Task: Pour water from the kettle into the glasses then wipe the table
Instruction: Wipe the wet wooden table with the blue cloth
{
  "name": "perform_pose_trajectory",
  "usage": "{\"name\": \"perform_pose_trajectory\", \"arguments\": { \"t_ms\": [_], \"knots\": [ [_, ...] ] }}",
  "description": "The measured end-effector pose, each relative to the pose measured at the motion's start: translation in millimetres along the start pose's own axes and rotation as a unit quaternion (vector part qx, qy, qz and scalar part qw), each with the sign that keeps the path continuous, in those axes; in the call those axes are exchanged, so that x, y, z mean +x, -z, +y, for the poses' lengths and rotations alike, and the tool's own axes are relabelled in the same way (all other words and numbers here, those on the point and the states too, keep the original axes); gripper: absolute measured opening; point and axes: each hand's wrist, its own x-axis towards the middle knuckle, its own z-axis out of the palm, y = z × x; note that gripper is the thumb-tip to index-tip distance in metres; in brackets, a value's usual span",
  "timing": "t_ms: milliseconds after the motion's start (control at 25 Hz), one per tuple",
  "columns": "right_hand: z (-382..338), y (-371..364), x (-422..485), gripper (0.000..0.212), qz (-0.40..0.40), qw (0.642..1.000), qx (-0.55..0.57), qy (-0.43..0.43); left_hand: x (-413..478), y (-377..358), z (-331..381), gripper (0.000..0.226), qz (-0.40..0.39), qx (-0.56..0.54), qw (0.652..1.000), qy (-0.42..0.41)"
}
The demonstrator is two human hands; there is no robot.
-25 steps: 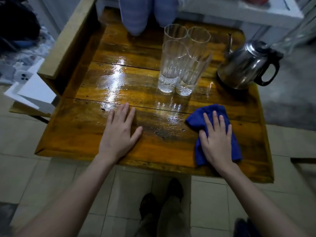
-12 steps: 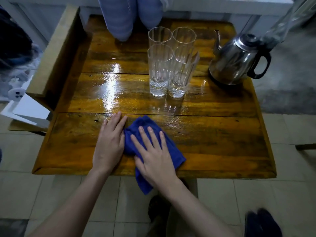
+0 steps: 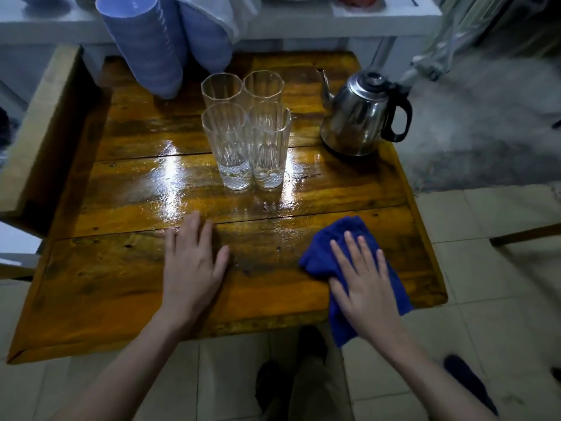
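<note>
Several tall clear glasses stand grouped in the middle of the wet, glossy wooden table. A steel kettle with a black handle sits at the back right, spout pointing left. My right hand lies flat on a blue cloth near the table's front right edge, pressing it down; the cloth's tail hangs over the edge. My left hand rests flat on the bare wood at the front middle, fingers spread, holding nothing.
Stacked blue-purple cups lean over the table's back left. A wooden rail borders the left side. A white shelf runs behind. Tiled floor and my shoes lie below the front edge.
My right hand slid the blue cloth from beside my left hand back to the front right of the table. My left hand stayed flat in place.
</note>
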Motion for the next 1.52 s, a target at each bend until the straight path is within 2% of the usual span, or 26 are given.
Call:
{"name": "perform_pose_trajectory", "arguments": {
  "t_ms": [200,400,600,720,960,1120,1240,1320,1400,1520],
  "knots": [
    [6.1,1.6,47.7,0.067,0.021,0.997,-0.009,-0.07,14.9,-16.9,47.2,0.069,-0.004,0.0,1.0,-0.003],
    [4.2,7.3,116.8,0.07,0.026,0.998,-0.013,-0.062,12.1,-16.9,45.9,0.068,0.002,-0.004,1.0,-0.004],
    [-9.8,6.1,167.6,0.065,0.02,0.998,-0.013,-0.053,14.2,-17.5,46.8,0.067,0.001,0.001,1.0,-0.003],
    [-22.2,4.2,164.6,0.063,0.014,1.0,-0.003,-0.015,14.1,-16.7,47.8,0.067,0.004,-0.002,1.0,-0.003],
    [-41.8,2.2,100.8,0.06,0.001,0.997,0.059,0.051,14.3,-15.8,47.6,0.067,-0.002,0.018,1.0,-0.003],
    [-41.6,-2.5,52.2,0.06,-0.045,0.985,0.06,0.157,13.1,-16.7,45.6,0.067,-0.004,0.02,1.0,-0.009],
    [-14.4,8.4,32.7,0.063,-0.089,0.963,0.041,0.252,13.8,-14.0,46.0,0.069,-0.012,0.009,1.0,-0.009],
    [13.3,15.7,21.6,0.065,-0.099,0.956,0.029,0.275,14.8,-11.6,41.8,0.071,-0.031,0.0,0.999,-0.027],
    [44.6,21.7,11.6,0.066,-0.087,0.969,0.034,0.228,10.7,-7.9,26.2,0.071,-0.038,0.017,0.998,-0.04],
    [85.6,28.7,14.1,0.063,-0.046,0.994,0.052,0.087,-4.0,-4.8,0.9,0.071,-0.035,0.032,0.999,-0.025]
  ]
}}
